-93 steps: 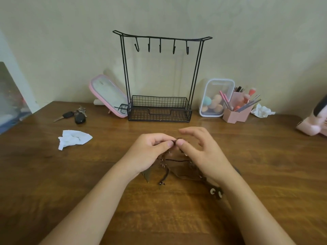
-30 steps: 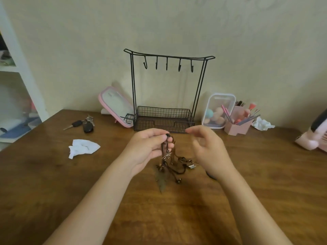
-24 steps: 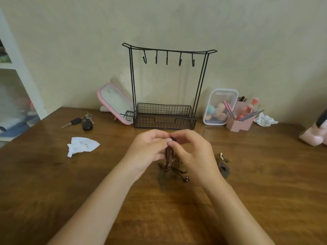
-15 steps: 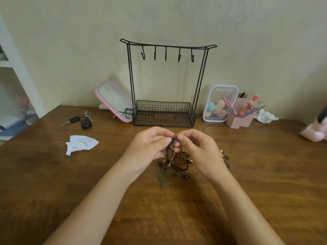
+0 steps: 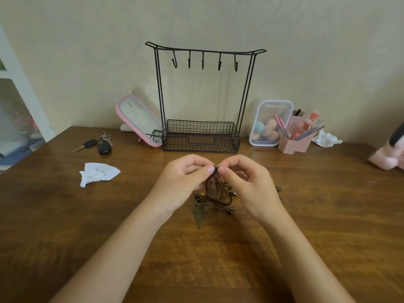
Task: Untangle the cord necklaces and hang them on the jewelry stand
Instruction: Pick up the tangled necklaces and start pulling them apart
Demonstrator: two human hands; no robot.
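Since a second ago: right hand (image 5: pixel 251 189) has closed in beside left hand (image 5: pixel 183 184); each grip pinches the cord necklaces (image 5: pixel 218 199) at top, 6 o'clock of jewelry stand (image 5: pixel 201 138).

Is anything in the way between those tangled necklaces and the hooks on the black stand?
Nothing visible. Left hand and right hand pinch the cord necklaces in front of the jewelry stand; only bare table lies between, and its hooks hang empty.

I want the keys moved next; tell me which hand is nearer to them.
Left. The left hand sits right of the keys and nearer the person; the right hand lies farther right, beyond it.
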